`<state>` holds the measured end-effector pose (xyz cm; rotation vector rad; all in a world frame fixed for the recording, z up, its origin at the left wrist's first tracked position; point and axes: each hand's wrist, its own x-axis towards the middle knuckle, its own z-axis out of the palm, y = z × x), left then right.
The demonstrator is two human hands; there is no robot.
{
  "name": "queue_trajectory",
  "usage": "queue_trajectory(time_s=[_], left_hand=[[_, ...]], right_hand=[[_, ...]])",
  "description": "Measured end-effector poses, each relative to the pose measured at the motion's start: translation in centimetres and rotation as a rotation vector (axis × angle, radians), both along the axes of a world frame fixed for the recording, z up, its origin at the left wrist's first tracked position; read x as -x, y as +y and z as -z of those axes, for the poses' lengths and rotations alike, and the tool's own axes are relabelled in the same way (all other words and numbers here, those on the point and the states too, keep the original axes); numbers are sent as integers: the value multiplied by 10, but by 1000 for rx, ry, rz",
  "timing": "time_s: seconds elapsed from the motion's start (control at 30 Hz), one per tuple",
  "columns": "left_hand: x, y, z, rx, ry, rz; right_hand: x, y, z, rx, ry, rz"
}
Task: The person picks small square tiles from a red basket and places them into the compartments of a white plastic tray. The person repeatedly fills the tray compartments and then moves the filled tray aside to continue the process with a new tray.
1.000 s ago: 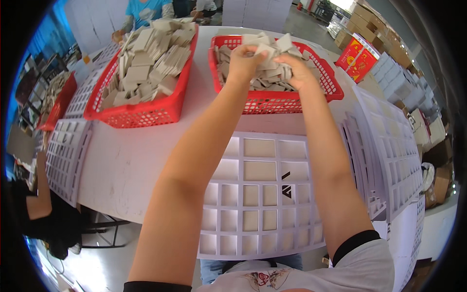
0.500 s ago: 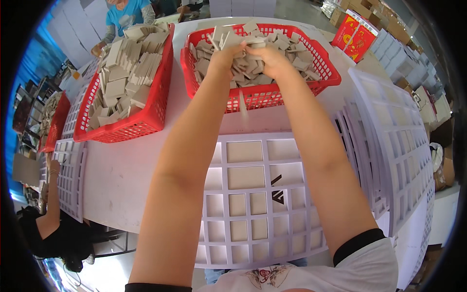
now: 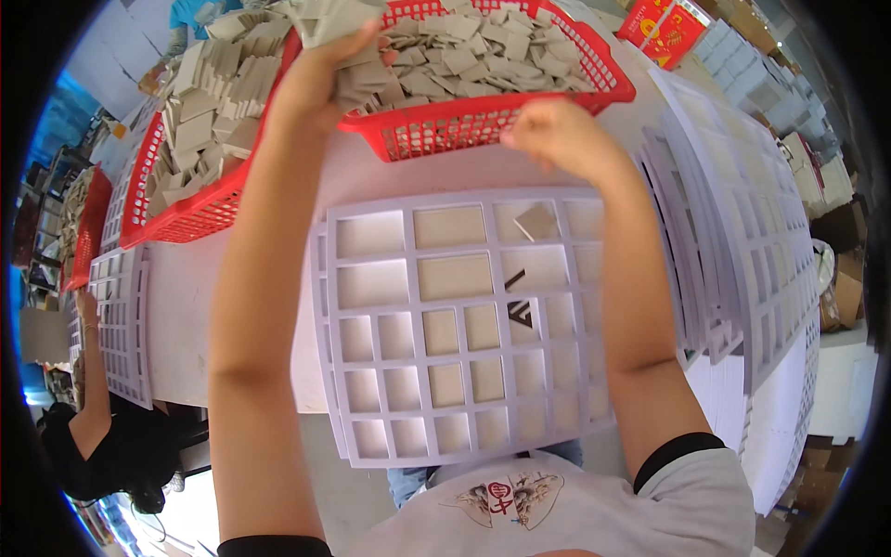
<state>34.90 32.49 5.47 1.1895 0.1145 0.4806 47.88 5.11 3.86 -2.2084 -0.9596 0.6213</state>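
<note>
My left hand (image 3: 320, 79) is closed around a stack of flat beige square pieces (image 3: 336, 20), held up over the left end of the red basket (image 3: 464, 135). My right hand (image 3: 566, 135) hovers before that basket's near side, fingers loosely curled and apart, nothing visible between them. Below it, one loose square piece (image 3: 535, 221) lies askew in an upper compartment of the white grid tray (image 3: 408, 297). Beige pieces fill several compartments in the tray's middle columns; the left ones look white inside. My right forearm hides part of the tray's right side.
A second red basket (image 3: 186, 223), heaped with similar pieces, stands at the left. Stacked white grid trays (image 3: 733, 232) lean at the right, with a red box (image 3: 666, 30) beyond. A co-worker's arm (image 3: 90, 371) reaches over another tray (image 3: 125, 320) at far left.
My hands have parted: the left carried the stack up and left, the right came back toward me. A loose piece now rests on the tray. The whole view has shifted.
</note>
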Motion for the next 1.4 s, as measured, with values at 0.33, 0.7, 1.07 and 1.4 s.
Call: queue_trajectory(time_s=[0.33, 0.7, 1.07, 1.4], left_hand=[[261, -116, 47, 147, 117, -64], [417, -315, 120, 520, 428, 129], [389, -320, 144, 321, 228, 37], [396, -322, 144, 383, 420, 168]], right_hand=[[76, -50, 101, 47, -630, 377], [267, -106, 54, -390, 447, -83], [304, -118, 100, -401, -82, -230], [305, -150, 66, -615, 226, -394]])
